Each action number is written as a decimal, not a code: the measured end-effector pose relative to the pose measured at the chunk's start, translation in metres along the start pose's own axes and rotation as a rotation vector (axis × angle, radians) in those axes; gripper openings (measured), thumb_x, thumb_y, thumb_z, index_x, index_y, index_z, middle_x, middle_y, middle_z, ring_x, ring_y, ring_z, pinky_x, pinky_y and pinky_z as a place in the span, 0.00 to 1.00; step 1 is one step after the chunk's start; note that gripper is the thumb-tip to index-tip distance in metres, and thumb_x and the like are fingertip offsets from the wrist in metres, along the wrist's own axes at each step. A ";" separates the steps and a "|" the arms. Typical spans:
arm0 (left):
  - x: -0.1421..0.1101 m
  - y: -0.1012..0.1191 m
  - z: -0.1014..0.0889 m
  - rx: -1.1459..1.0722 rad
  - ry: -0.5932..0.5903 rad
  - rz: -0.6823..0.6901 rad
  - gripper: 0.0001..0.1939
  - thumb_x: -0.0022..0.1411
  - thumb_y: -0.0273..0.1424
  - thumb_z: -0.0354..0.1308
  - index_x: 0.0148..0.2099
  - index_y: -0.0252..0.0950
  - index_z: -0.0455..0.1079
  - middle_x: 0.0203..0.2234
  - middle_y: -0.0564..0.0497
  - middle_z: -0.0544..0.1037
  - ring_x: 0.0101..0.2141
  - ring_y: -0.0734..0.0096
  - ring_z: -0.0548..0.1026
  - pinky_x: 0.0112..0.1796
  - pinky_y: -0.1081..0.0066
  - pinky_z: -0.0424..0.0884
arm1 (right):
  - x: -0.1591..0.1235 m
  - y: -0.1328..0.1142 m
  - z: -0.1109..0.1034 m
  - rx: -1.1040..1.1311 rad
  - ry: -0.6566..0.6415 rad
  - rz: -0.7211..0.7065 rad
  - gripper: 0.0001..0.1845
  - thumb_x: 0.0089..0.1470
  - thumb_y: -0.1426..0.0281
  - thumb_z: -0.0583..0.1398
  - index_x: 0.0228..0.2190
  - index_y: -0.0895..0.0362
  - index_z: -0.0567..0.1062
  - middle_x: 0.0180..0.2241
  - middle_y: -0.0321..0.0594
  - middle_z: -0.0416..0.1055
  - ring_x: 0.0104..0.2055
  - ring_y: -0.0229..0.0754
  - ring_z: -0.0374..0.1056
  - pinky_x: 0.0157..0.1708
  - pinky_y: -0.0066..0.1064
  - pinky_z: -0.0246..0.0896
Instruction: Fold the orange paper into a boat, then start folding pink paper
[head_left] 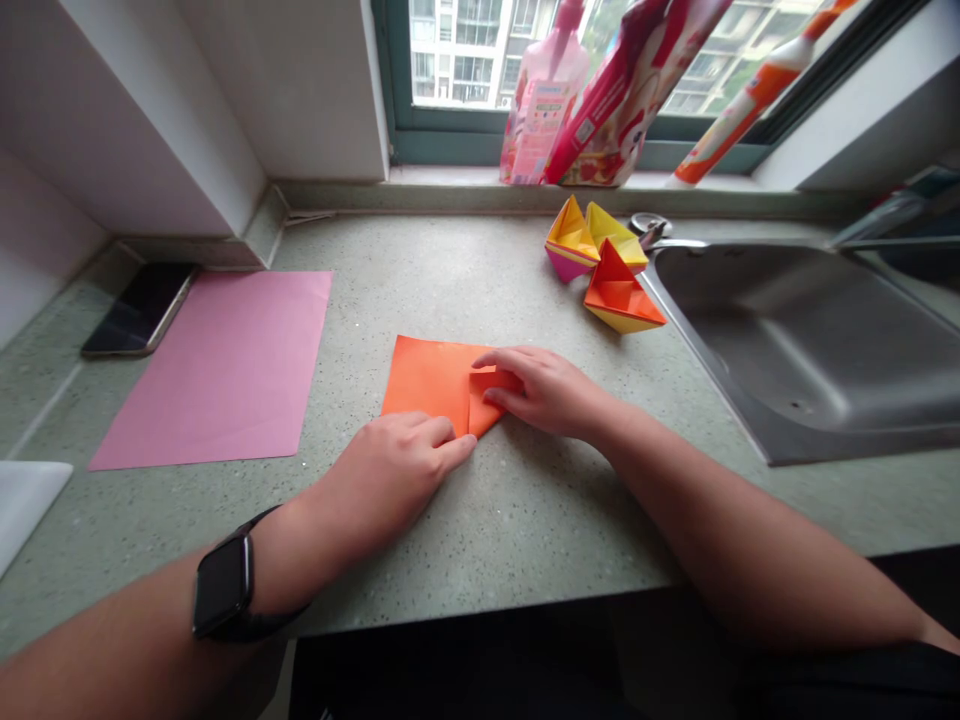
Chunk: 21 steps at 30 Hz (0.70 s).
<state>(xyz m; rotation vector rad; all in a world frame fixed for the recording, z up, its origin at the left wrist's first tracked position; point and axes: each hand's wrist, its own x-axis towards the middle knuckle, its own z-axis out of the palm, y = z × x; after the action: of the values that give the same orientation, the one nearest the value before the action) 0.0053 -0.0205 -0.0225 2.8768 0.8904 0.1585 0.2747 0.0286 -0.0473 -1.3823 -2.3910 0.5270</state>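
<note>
A sheet of orange paper lies on the countertop, with its right part folded over into a flap whose lower corner slants. My left hand presses on the paper's lower edge, fingers curled and thumb at the bottom of the fold line. Over the flap at the right, my right hand has its fingers and thumb closed on the folded paper. Part of the sheet is hidden under both hands. On my left wrist is a black smartwatch.
Pink paper lies at the left, beside a phone. Three folded paper boats, the nearest an orange boat, stand by the steel sink. A pink pouch and an orange-white bottle occupy the windowsill.
</note>
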 end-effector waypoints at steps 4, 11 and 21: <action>-0.002 0.002 0.002 0.013 0.000 0.009 0.10 0.76 0.25 0.59 0.52 0.38 0.80 0.38 0.50 0.80 0.34 0.63 0.75 0.32 0.66 0.67 | 0.000 -0.001 0.000 0.017 0.007 -0.005 0.18 0.64 0.70 0.64 0.55 0.49 0.79 0.54 0.43 0.83 0.54 0.51 0.79 0.55 0.42 0.71; -0.002 0.002 0.001 0.015 -0.005 0.008 0.06 0.75 0.27 0.61 0.47 0.37 0.80 0.38 0.49 0.80 0.34 0.63 0.75 0.32 0.67 0.67 | 0.001 -0.002 0.002 0.017 0.024 0.007 0.18 0.65 0.71 0.63 0.55 0.50 0.79 0.55 0.43 0.83 0.54 0.50 0.79 0.55 0.41 0.71; 0.002 -0.009 -0.012 -0.148 -0.068 -0.040 0.11 0.76 0.26 0.59 0.55 0.40 0.80 0.40 0.50 0.83 0.38 0.62 0.79 0.36 0.67 0.70 | 0.002 -0.004 0.004 0.025 0.030 0.009 0.18 0.65 0.71 0.64 0.55 0.50 0.79 0.55 0.43 0.83 0.54 0.51 0.79 0.55 0.42 0.71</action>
<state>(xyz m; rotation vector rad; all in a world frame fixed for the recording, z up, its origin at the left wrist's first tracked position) 0.0003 -0.0107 -0.0115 2.7098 0.8839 0.1172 0.2691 0.0278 -0.0483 -1.3817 -2.3479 0.5330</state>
